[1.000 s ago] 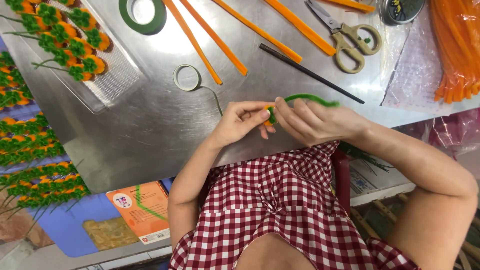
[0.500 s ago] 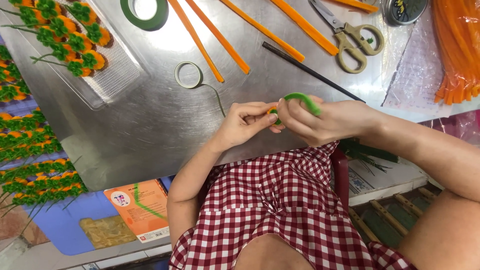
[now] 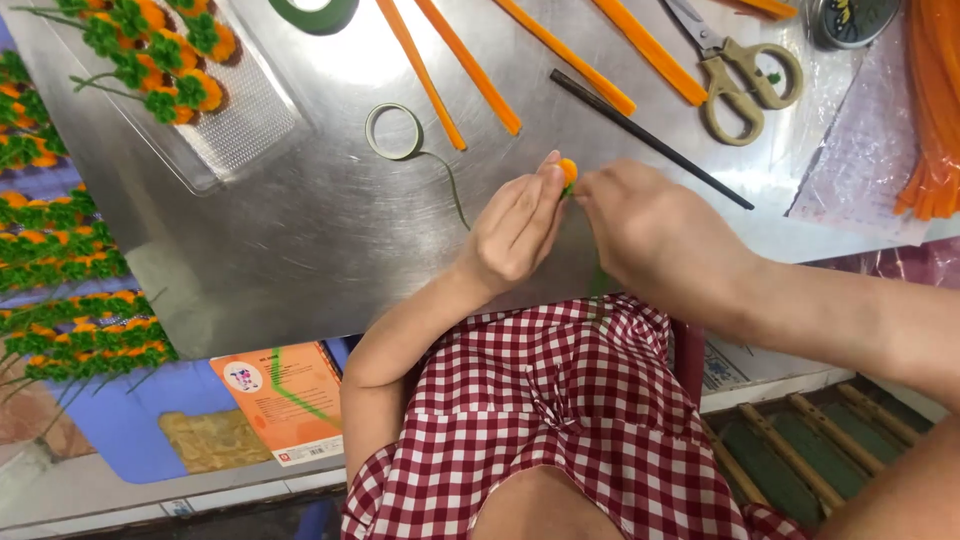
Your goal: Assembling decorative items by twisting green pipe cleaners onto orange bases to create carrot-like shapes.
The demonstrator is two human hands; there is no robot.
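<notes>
My left hand (image 3: 515,230) pinches a small orange pompom flower (image 3: 568,171) between thumb and fingertips, above the steel table (image 3: 300,230). My right hand (image 3: 655,235) meets it from the right, fingers closed on the green fuzzy stem (image 3: 598,290) that hangs down below the hands, mostly hidden behind them. Both hands hover over the table's near edge, above my red-and-white checked dress.
Orange fuzzy stems (image 3: 470,70) lie at the top, with a black stick (image 3: 650,140), scissors (image 3: 735,75) and a green tape coil (image 3: 395,130). A clear tray of finished orange-green flowers (image 3: 150,50) sits top left; more flowers (image 3: 70,330) lie left.
The green stem that curved over my right hand is now pulled down below the hands. Both hands moved slightly up the table and the orange head shows between my fingertips.
</notes>
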